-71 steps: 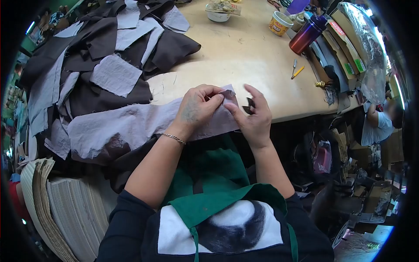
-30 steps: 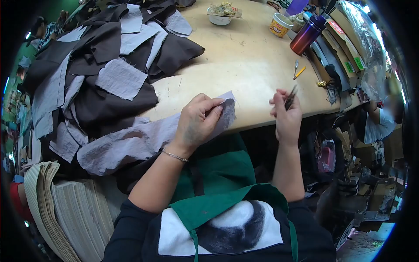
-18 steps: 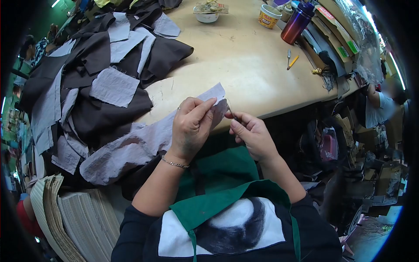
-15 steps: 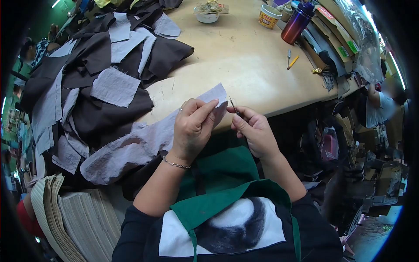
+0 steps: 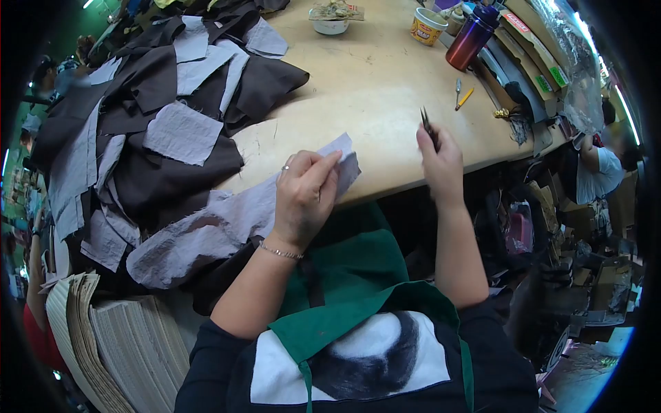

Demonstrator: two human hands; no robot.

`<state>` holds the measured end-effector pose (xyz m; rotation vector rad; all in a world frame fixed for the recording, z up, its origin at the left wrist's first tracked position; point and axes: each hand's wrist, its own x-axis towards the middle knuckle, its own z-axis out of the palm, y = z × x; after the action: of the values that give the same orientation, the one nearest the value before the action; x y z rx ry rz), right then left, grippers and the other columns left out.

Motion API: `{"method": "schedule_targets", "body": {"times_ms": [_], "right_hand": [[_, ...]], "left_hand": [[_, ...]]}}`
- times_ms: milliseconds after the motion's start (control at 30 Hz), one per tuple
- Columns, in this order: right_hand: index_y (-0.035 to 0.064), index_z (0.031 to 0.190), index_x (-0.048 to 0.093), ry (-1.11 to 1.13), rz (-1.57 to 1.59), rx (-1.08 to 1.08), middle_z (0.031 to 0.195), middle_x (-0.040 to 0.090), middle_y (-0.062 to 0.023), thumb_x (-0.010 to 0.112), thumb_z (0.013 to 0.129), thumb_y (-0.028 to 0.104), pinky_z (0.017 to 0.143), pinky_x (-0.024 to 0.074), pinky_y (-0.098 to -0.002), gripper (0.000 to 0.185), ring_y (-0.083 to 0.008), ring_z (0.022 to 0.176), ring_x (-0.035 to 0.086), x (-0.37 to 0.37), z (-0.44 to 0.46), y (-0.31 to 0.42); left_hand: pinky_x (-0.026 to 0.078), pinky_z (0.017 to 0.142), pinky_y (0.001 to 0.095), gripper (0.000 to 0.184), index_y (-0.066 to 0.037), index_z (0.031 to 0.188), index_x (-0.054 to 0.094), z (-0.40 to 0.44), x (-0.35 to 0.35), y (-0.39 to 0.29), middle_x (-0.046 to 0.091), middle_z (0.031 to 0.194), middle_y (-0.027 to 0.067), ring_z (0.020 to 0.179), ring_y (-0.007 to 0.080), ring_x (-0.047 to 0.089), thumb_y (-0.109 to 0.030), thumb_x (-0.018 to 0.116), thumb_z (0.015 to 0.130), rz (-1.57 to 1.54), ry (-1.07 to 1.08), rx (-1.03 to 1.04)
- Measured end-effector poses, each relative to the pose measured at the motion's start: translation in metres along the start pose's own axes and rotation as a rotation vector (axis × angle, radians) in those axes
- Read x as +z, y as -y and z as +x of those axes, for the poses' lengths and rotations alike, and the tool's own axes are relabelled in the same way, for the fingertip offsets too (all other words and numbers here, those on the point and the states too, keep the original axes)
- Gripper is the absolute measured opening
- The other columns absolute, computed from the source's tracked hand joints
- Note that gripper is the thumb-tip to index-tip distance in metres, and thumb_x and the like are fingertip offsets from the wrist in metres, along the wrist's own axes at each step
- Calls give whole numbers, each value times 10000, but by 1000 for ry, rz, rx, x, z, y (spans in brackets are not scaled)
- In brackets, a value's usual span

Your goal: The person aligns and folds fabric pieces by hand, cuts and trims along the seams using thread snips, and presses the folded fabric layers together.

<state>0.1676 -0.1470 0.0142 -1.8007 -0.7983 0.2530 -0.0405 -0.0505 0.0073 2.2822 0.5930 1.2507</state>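
Observation:
My left hand [image 5: 307,187] pinches the end of a long piece of pale lilac-grey fabric [image 5: 241,215], which trails left over the table edge. A short, frayed corner of it sticks up past my fingers. My right hand [image 5: 444,162] is closed around small thread snips [image 5: 426,121] with thin, dark, pointed blades. The snips are raised over the front of the table, apart from the fabric. Their handles are mostly hidden in my fingers. To the left lies a heap of dark brown fabric [image 5: 148,82] with loose lilac-grey pieces [image 5: 184,133] on it.
On the wooden table [image 5: 372,89] are a white bowl [image 5: 330,27], a yellow tub [image 5: 427,27], a purple-red bottle [image 5: 471,38], a yellow pencil-like tool [image 5: 465,98] and a slim metal tool [image 5: 458,86]. A cardboard stack [image 5: 141,344] stands left. People sit at both sides.
My right hand has moved right and up with the snips, away from the fabric end. My left hand keeps its pinch almost in place. At the left edge, a person's arm has shifted.

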Motion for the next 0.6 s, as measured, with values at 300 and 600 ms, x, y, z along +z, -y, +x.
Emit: {"method": "schedule_targets", "body": {"times_ms": [300, 600], "right_hand": [[14, 1132, 605, 340, -79, -382, 1026, 616, -133, 754, 773, 373, 849, 467, -373, 528, -264, 978, 580, 35, 10, 8], [-2, 1091, 629, 971, 736, -74, 938, 583, -21, 643, 844, -20, 758, 460, -239, 249, -77, 836, 535, 39, -16, 40]], "left_hand": [[462, 619, 297, 182, 11, 994, 680, 11, 3, 13, 593, 774, 114, 689, 213, 585, 12, 624, 821, -79, -72, -55], [471, 789, 332, 257, -8, 1062, 653, -5, -55, 41, 628, 930, 127, 881, 255, 594, -174, 622, 869, -141, 226, -181]]}}
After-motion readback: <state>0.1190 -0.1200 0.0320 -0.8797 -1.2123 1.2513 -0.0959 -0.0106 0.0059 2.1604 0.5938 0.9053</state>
